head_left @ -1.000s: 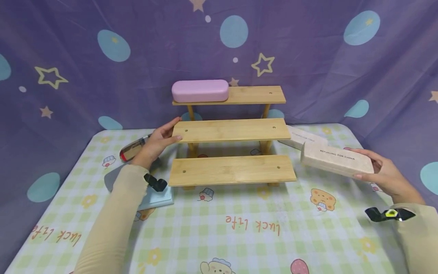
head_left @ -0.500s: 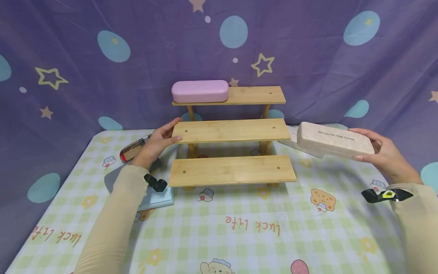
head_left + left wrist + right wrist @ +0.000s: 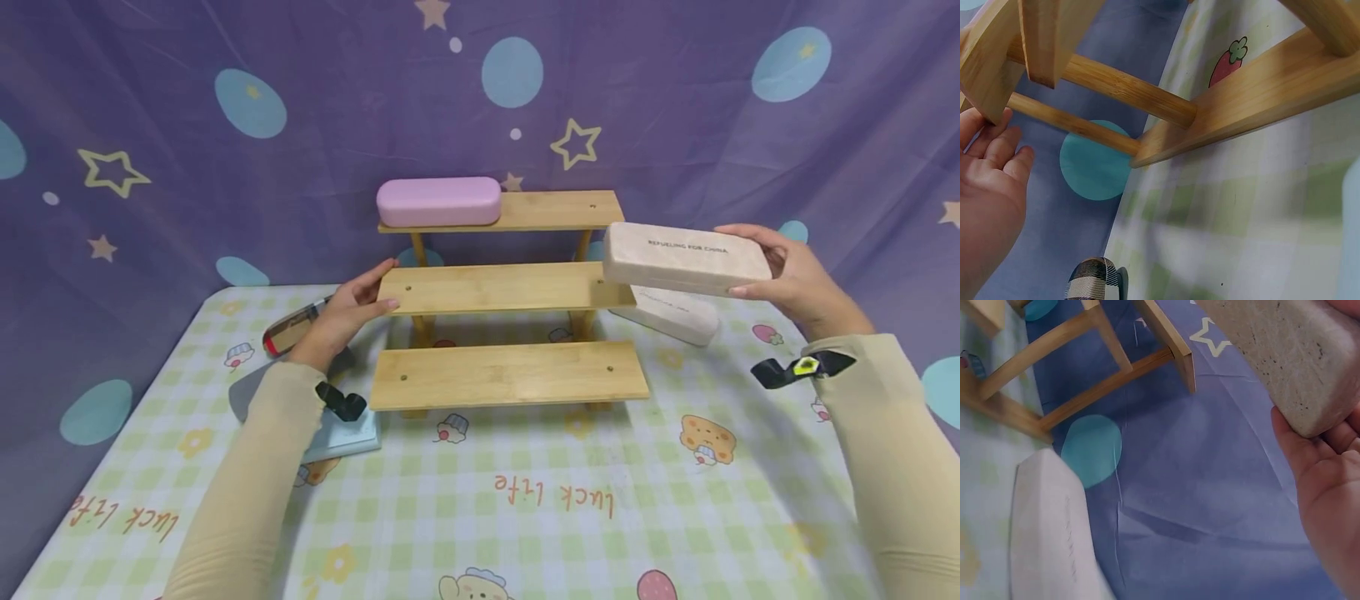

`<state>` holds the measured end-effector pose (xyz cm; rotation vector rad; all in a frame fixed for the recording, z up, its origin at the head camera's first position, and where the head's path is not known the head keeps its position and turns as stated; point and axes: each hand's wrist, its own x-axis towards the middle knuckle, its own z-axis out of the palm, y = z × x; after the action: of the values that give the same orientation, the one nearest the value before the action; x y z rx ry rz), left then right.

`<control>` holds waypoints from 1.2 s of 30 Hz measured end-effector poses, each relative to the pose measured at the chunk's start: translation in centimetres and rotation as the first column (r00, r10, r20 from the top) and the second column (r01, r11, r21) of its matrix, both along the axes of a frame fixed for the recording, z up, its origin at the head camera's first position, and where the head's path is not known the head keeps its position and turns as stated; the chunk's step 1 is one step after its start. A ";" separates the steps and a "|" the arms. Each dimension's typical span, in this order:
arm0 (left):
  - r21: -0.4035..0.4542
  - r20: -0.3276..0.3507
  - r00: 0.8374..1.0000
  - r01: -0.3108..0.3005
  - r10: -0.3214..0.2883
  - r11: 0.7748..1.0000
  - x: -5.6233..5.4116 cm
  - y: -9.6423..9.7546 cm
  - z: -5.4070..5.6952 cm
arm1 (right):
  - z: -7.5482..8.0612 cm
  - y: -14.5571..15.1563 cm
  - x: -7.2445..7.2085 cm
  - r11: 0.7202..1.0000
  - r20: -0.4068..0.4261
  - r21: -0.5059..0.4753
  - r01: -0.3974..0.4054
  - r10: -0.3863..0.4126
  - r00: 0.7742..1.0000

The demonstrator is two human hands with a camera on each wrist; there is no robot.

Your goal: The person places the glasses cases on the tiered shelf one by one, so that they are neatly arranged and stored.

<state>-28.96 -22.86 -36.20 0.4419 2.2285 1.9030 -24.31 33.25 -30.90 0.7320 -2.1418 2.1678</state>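
Note:
A three-tier wooden shelf [image 3: 510,373] stands at the middle of the table. My left hand [image 3: 347,310] grips the left end of its middle board, thumb on top and fingers curled under the edge, as the left wrist view [image 3: 994,162] also shows. My right hand [image 3: 798,279] holds a beige eyeglass case [image 3: 686,258] by its right end, raised in the air. Its lid reads "REFUELING FOR CHINA", and its left end overlaps the middle board's right end in the head view. A pink eyeglass case [image 3: 438,202] lies on the left half of the top board.
A second, whitish case [image 3: 671,315] lies on the table right of the shelf, below the held one. Left of the shelf, partly behind my left arm, are a dark case with a red end [image 3: 288,329], a grey item [image 3: 251,387] and a light blue case [image 3: 348,433].
My right hand has lifted the beige eyeglass case and carried it left and away from me, toward the shelf. My left hand has stayed on the middle board.

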 end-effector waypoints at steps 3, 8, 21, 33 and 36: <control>-0.003 0.002 1.000 -0.002 0.002 1.000 0.1 0.0 0.0 | 0.7 -0.8 -1.3 1.000 -0.003 -0.015 -0.010 0.010 1.000; 0.000 -0.004 1.000 -0.001 0.001 1.000 0.0 0.0 0.0 | 1.6 -2.3 -3.6 1.000 -0.013 -0.024 0.000 0.000 1.000; -0.012 -0.001 1.000 -0.001 0.001 1.000 0.1 -0.1 0.1 | 3.3 -6.9 -8.1 0.995 0.071 0.101 0.019 -0.026 0.997; -0.007 -0.010 1.000 0.000 0.000 1.000 0.1 -0.1 0.0 | 3.7 -9.3 -10.8 0.985 0.066 0.172 0.020 -0.031 0.997; -0.001 -0.020 1.000 0.009 -0.009 1.000 0.1 -0.1 -0.1 | 3.6 -9.5 -11.3 0.986 0.075 0.168 0.014 -0.027 0.997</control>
<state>-28.89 -22.95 -36.28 0.4720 2.2353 1.9018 -35.58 23.76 -27.26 0.6404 -2.3815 2.0578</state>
